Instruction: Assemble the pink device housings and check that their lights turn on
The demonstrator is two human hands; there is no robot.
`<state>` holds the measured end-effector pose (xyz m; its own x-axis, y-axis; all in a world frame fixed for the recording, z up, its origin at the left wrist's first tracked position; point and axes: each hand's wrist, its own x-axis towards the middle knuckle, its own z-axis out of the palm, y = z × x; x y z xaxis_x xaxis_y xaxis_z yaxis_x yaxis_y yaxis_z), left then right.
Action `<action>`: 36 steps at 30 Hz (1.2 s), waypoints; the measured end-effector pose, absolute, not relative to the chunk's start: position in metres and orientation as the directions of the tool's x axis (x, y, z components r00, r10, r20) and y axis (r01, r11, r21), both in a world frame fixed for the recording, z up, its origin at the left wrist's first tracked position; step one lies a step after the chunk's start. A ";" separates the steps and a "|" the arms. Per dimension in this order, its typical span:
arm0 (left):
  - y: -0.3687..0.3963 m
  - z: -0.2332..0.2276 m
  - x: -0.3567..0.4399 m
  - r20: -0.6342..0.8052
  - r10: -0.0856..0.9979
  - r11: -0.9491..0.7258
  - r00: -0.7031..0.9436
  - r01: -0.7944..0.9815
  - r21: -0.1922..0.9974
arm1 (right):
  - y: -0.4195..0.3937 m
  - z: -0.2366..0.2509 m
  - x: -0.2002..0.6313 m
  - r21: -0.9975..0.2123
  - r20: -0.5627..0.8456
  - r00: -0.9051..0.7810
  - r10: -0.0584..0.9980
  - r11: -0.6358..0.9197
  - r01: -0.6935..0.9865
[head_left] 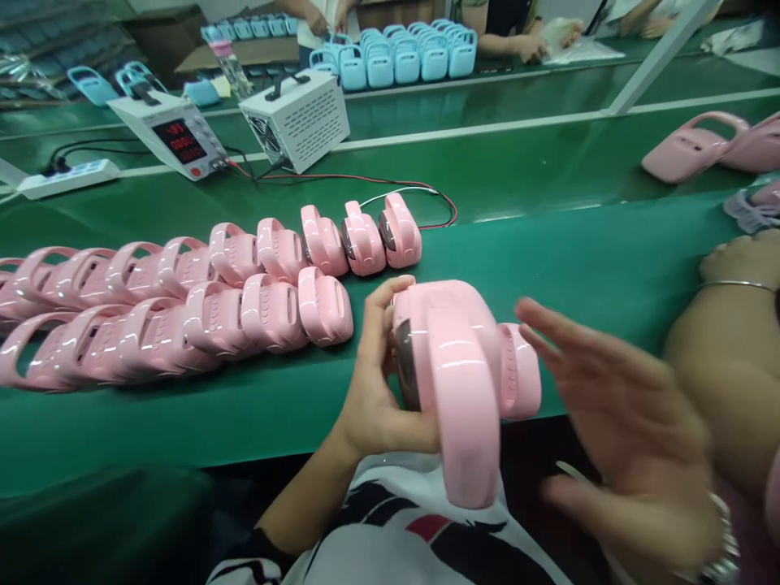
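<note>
On your far left, a white power strip (67,177) lies on the green bench (548,268) with a black cable running into it. Just right of it sits a white bench supply (174,134) showing red digits, and beside that a white vented box (298,118) with a black handle; red and black leads (366,180) trail from them across the mat.

In front of these, 2 rows of pink shells (183,301) lie packed side by side, each touching its neighbour, stretching from the left edge toward the middle of the bench. Behind, on the far side, a cluster of blue shells (414,53) stands upright near other people's hands.

Your left hand (378,382) is clamped on the pink unit (457,366), thumb over the top and fingers wrapped under its left end, where a dark round face shows. The unit is held off the bench edge, above your lap, with its broad handle loop hanging down toward you.

Your right hand (615,422) is spread wide, fingers apart, just beside the unit's right end; it is blurred, and you cannot tell whether it touches the unit.

Further right, a co-worker's arm (731,366) with a thin bangle rests at the bench edge, and 2 more pink pieces (700,146) lie on the upper right.
</note>
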<state>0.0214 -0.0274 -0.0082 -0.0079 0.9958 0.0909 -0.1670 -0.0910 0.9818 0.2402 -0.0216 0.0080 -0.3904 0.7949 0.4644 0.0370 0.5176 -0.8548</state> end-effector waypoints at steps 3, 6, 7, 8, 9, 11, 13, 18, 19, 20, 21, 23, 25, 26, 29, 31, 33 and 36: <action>-0.025 -0.013 0.033 0.110 0.987 -0.081 0.117 -0.229 0.970 | -0.017 -0.001 0.226 -0.757 0.453 -0.575 0.682 0.635 0.156; -0.022 -0.014 0.045 0.056 0.982 -0.010 0.180 -0.243 0.970 | -0.013 -0.015 0.228 -0.743 0.476 -0.501 0.723 0.635 0.212; -0.020 -0.013 0.048 0.041 0.983 0.001 0.181 -0.227 0.974 | -0.013 -0.019 0.230 -0.741 0.489 -0.476 0.731 0.636 0.216; -0.019 -0.011 0.050 0.029 0.983 0.009 0.180 -0.208 0.978 | -0.014 -0.021 0.231 -0.735 0.502 -0.460 0.733 0.641 0.219; -0.018 -0.009 0.052 0.021 0.983 0.015 0.181 -0.192 0.981 | -0.015 -0.023 0.233 -0.727 0.519 -0.445 0.730 0.651 0.220; -0.017 -0.005 0.053 0.013 0.982 0.019 0.190 -0.169 0.985 | -0.017 -0.026 0.234 -0.716 0.544 -0.419 0.728 0.662 0.220; -0.017 -0.001 0.054 0.008 0.979 0.017 0.203 -0.123 0.992 | -0.019 -0.027 0.233 -0.729 0.541 -0.393 0.744 0.647 0.222; -0.017 0.003 0.054 0.014 0.983 -0.018 0.185 0.016 1.000 | -0.022 -0.030 0.232 -0.779 0.504 -0.354 0.788 0.591 0.208; -0.018 0.002 0.053 0.014 0.982 -0.020 0.186 0.031 0.999 | -0.022 -0.031 0.232 -0.785 0.500 -0.354 0.791 0.586 0.200; -0.018 0.002 0.053 0.011 0.982 -0.020 0.189 0.043 0.999 | -0.022 -0.031 0.233 -0.792 0.497 -0.352 0.793 0.580 0.190; -0.018 0.001 0.053 0.006 0.981 -0.017 0.192 0.055 0.998 | -0.022 -0.031 0.233 -0.799 0.491 -0.349 0.799 0.572 0.185; -0.018 0.000 0.053 -0.004 0.982 -0.010 0.190 0.073 0.997 | -0.022 -0.032 0.234 -0.811 0.479 -0.339 0.810 0.556 0.182; -0.018 0.000 0.054 -0.011 0.982 -0.004 0.187 0.079 0.997 | -0.022 -0.033 0.234 -0.818 0.472 -0.322 0.821 0.544 0.188; -0.018 -0.001 0.054 -0.009 0.982 -0.006 0.188 0.081 0.997 | -0.021 -0.033 0.234 -0.818 0.472 -0.313 0.824 0.542 0.193; -0.018 -0.001 0.054 0.002 0.981 -0.018 0.195 0.084 0.996 | -0.021 -0.037 0.234 -0.827 0.463 -0.282 0.840 0.524 0.204; -0.018 -0.001 0.053 0.003 0.981 -0.019 0.193 0.080 0.997 | -0.022 -0.038 0.233 -0.837 0.453 -0.272 0.849 0.510 0.200; -0.018 0.000 0.053 -0.003 0.982 -0.011 0.186 0.074 0.997 | -0.023 -0.038 0.232 -0.841 0.449 -0.272 0.851 0.505 0.193; -0.017 -0.001 0.055 -0.008 0.981 -0.005 0.192 0.067 0.998 | -0.023 -0.036 0.232 -0.831 0.457 -0.287 0.842 0.519 0.198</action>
<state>0.0545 -0.0171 -0.0014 0.1923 0.9813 -0.0081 0.0675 -0.0049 0.9977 0.2317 -0.0227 -0.0356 -0.2874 0.8417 0.4572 0.1982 0.5193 -0.8313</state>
